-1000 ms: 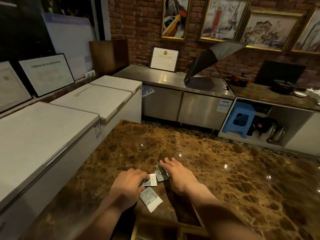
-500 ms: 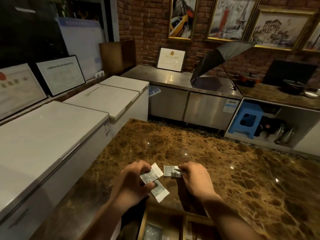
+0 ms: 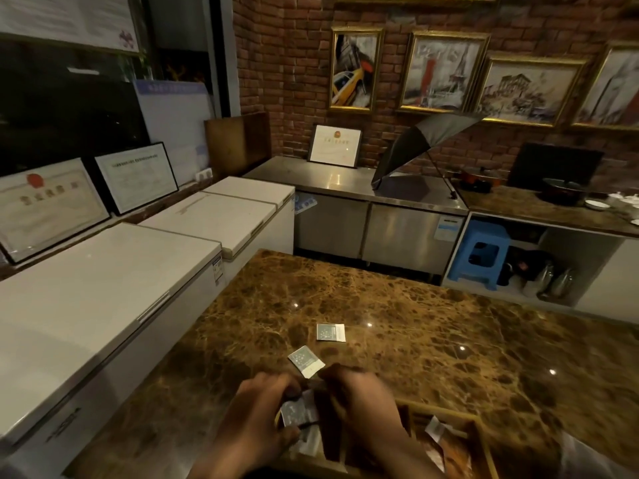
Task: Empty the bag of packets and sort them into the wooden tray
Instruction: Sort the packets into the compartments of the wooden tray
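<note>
Left hand [image 3: 256,414] and right hand [image 3: 359,404] pinched a small grey-and-white paper packet [image 3: 298,411] between them, over the near-left compartment of the wooden divided tray [image 3: 460,418], likely squaring it for dropping in. Two matching packets [image 3: 306,361] lay unsorted just beyond on the brown marble table [image 3: 432,340].

White chest freezers [image 3: 145,271] line the left, framed certificates [image 3: 136,178] lean behind them, an open black umbrella [image 3: 425,143] sits on the steel cabinet [image 3: 345,181], blue stool [image 3: 484,250] tucked underneath.
</note>
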Tool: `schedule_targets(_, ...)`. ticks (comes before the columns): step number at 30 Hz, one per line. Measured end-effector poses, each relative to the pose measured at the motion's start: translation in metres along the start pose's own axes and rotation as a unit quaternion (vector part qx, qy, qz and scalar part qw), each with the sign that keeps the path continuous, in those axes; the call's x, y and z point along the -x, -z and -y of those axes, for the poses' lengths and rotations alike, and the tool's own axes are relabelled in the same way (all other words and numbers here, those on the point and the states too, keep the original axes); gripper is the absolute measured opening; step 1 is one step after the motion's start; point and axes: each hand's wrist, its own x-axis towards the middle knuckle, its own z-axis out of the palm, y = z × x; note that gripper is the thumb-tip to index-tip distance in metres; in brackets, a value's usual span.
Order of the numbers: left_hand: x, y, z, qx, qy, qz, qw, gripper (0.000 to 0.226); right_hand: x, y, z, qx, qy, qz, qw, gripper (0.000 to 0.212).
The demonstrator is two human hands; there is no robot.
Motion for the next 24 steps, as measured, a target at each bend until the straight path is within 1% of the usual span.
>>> schedule_targets(3, 0.008, 0.006, -0.004, 0.005, -0.006, -0.011, 1.0, 0.054, 0.012, -0.003, 0.003, 0.046, 0.049, 0.018, 0.998, 0.037)
schedule_targets(6, 0.011, 0.011, -0.005, 0.021, -0.018, -0.014, 1.0, 0.058, 0.02, -0.005, 0.006, 0.063, 0.097, 0.061, 0.991, 0.041)
schedule_targets(8, 0.011, 0.012, -0.002, 0.038, -0.021, -0.018, 0.999, 0.059, 0.023, -0.003, 0.006, 0.051, 0.107, 0.067, 0.991, 0.043)
schedule_targets(9, 0.011, 0.014, 0.0, 0.045, -0.021, -0.023, 0.998, 0.058, 0.023, 0.0, 0.006, 0.044, 0.097, 0.062, 0.992, 0.044)
schedule_targets(11, 0.011, 0.018, 0.004, 0.04, -0.03, -0.027, 0.998, 0.049, 0.02, 0.007, 0.006, 0.035, 0.079, 0.065, 0.994, 0.043)
schedule_targets(15, 0.005, 0.019, 0.005, -0.018, -0.086, 0.007, 0.996, 0.026, 0.013, 0.008, 0.008, 0.065, 0.094, 0.118, 0.986, 0.031)
schedule_targets(16, 0.004, 0.017, 0.004, -0.026, -0.085, 0.018, 0.996, 0.024, 0.013, 0.006, 0.008, 0.064, 0.095, 0.111, 0.987, 0.03)
schedule_targets(18, 0.002, 0.013, 0.004, -0.016, -0.055, 0.037, 0.998, 0.025, 0.011, 0.001, 0.007, 0.057, 0.086, 0.075, 0.992, 0.031)
schedule_targets(21, -0.003, 0.009, 0.006, 0.007, -0.045, 0.006, 0.999, 0.022, 0.007, -0.001, 0.009, 0.06, 0.089, 0.023, 0.994, 0.03)
schedule_targets(22, -0.006, 0.008, 0.008, 0.01, -0.048, -0.011, 0.999, 0.02, 0.005, -0.001, 0.009, 0.059, 0.093, 0.024, 0.994, 0.029)
schedule_targets(24, -0.015, 0.006, 0.013, 0.011, -0.047, -0.048, 0.998, 0.025, 0.003, 0.001, 0.014, 0.051, 0.109, 0.068, 0.99, 0.033)
